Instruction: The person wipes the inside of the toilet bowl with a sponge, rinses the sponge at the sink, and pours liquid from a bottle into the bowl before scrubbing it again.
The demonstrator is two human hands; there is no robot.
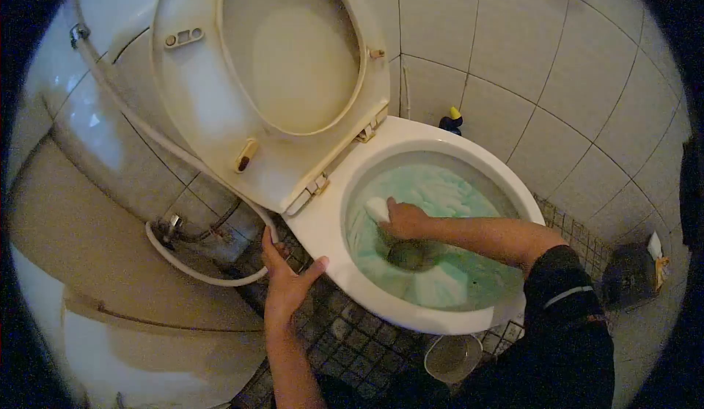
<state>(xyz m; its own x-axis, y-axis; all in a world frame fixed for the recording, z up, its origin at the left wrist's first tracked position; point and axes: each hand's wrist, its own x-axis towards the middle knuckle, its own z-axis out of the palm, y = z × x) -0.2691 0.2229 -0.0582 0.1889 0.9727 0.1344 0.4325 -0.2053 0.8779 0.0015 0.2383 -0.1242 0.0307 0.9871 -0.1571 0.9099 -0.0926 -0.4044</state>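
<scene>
Inside the toilet bowl (513, 189), my right hand (405, 220) is closed on a white sponge (377, 209), held against the inner left wall. Blue-green cleaner with white foam coats much of the inside, and the drain hole (411, 255) lies just below the hand. My left hand (290, 277) is at the outer left side of the bowl, its thumb at the rim and its fingers spread upward beside a white hose (176, 148). Raised behind the bowl are the yellowed seat (220, 49) and the lid (293, 42).
A clear plastic tub (453, 358) is on the dark tiled floor (348, 336) below the bowl. By the right wall stands a dark bin (629, 277). A dark bottle with a yellow tip (452, 121) sits behind the bowl. A metal tap (173, 227) is at left.
</scene>
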